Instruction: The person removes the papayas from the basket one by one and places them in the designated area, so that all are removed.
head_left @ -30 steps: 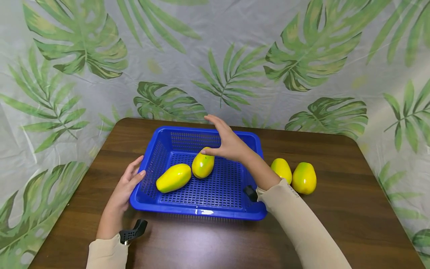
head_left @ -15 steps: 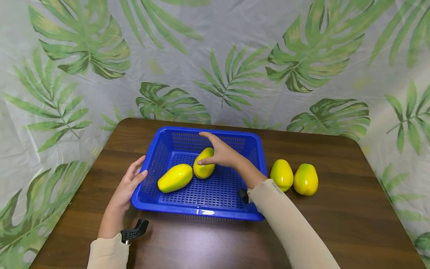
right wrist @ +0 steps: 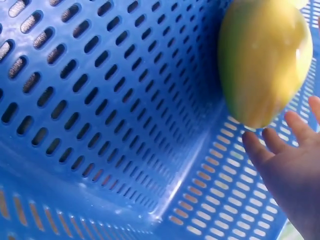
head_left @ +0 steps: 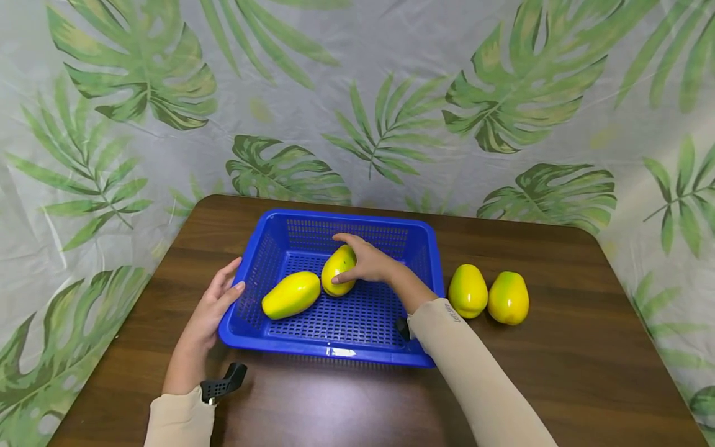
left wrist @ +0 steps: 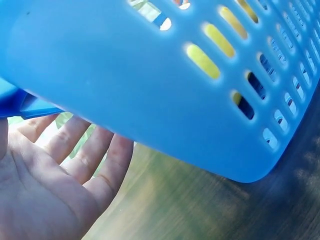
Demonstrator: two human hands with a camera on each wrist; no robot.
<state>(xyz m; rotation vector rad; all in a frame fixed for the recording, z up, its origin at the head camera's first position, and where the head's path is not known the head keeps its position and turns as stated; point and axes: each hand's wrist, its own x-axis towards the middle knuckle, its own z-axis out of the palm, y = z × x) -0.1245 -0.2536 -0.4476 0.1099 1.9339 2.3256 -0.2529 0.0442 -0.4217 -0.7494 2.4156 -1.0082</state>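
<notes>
Two yellow-green papayas lie in a blue slotted plastic basket [head_left: 329, 354]. The left papaya [head_left: 291, 295] lies slanted; the other papaya [head_left: 333, 268] is just right of it, near the basket's middle. My right hand [head_left: 368, 259] reaches down over this second one, thumb overlapping its near side and fingers spread over its far side. In the right wrist view, loosely bent fingertips [right wrist: 248, 136] are right beside the papaya [right wrist: 262, 62]. At the basket's left rim, my left hand [head_left: 215, 301] holds on, thumb on top and fingers against the outside.
Two more papayas, one [head_left: 468, 292] nearer the basket and one [head_left: 508, 298] farther right, stand on the brown wooden table [head_left: 581, 347]. A leaf-patterned cloth [head_left: 391, 74] hangs behind the table's far edge.
My right hand has moved down and slightly toward me, from above the second papaya to around it. My left hand stays on the rim, and the papayas have not moved.
</notes>
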